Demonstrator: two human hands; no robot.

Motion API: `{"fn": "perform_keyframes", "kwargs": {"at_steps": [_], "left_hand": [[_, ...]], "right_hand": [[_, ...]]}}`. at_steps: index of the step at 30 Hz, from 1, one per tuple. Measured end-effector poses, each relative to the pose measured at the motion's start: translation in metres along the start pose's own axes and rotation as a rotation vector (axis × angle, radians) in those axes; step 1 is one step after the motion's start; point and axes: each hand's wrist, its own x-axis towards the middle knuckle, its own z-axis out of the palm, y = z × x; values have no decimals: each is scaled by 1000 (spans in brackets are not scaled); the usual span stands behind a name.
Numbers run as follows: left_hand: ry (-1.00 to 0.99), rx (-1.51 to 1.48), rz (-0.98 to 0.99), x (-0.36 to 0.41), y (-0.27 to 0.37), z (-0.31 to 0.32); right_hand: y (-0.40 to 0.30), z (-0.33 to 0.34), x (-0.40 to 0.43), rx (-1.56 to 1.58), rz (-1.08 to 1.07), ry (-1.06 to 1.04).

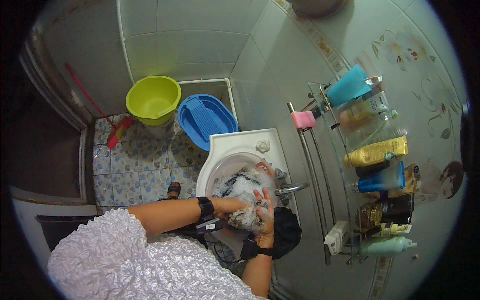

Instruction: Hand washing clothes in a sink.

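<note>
Soapy foam and wet dark-and-white cloth [240, 183] lie in a round basin [219, 165] set in the white sink. My left hand [230, 206] reaches across from the left, its fingers on a foamy bundle of patterned cloth [245, 217]. At the bundle's right side is my right hand [265, 213], palm turned up towards the cloth, its upper fingers spread and foam on them. The bundle lies between both hands, over the basin's near part. Foam and cloth hide some fingertips. Each wrist wears a black band.
A metal faucet [292, 188] projects at the basin's right. Black cloth [287, 234] hangs by the sink's near right corner. A glass shelf [350, 210] with several bottles and tubes is on the wall. On the floor side stand a blue washboard tub [225, 116], a green basin [153, 97] and a red broom [120, 131].
</note>
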Motion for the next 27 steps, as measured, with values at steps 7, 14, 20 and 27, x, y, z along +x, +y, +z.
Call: {"fn": "perform_keyframes", "kwargs": {"at_steps": [7, 14, 20, 27], "left_hand": [[115, 1267, 495, 20, -17, -9], [348, 1148, 459, -9, -1, 20], [381, 1273, 410, 11, -2, 7], [407, 93, 212, 6, 7, 5]], "right_hand": [[5, -29, 2, -659, 3, 111], [9, 2, 8, -578, -19, 413], [11, -13, 12, -581, -41, 505], [4, 4, 6, -594, -382, 604]]}}
